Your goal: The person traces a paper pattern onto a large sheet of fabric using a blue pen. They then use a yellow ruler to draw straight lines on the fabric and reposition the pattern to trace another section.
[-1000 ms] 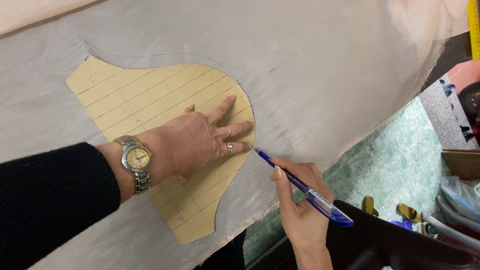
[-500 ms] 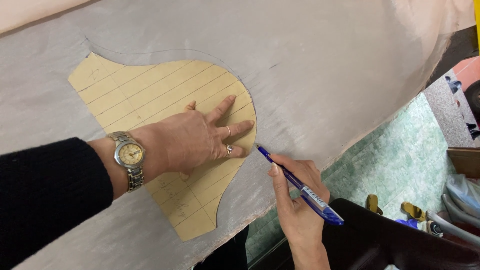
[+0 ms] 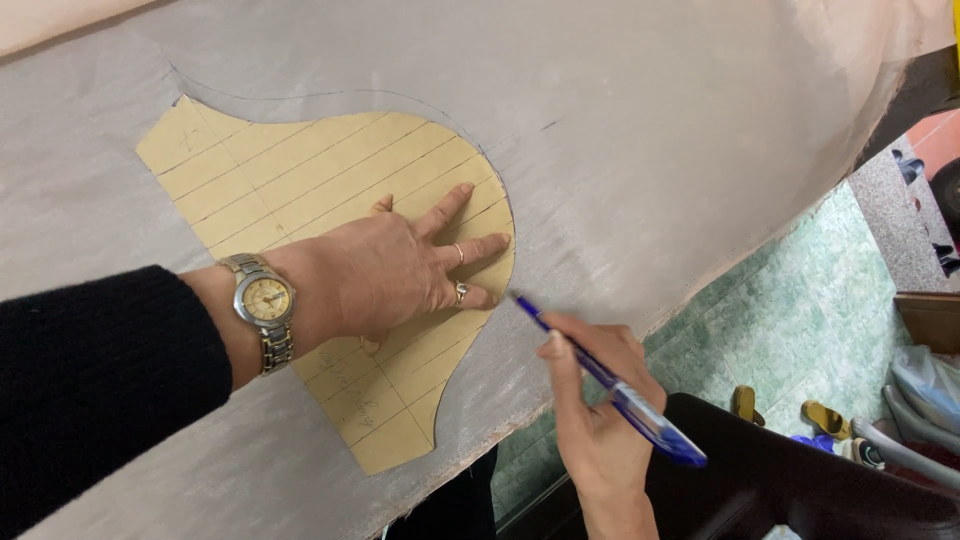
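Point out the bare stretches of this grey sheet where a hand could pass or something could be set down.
Bare grey sheet runs above and right of the yellow pattern, up to the far edge. Another bare strip lies lower left, below the black sleeve. It is crowded where the left hand presses the pattern and the right hand holds the blue pen.

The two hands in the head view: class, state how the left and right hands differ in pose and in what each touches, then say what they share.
The left hand lies flat, fingers spread, on the tan lined pattern piece; the right hand is curled round a blue pen. The left hand has rings and a wristwatch; the right hand shows neither. The left hand lies over the grey fabric; the right hand is at its edge. Both are bare and work at the pattern's curved edge.
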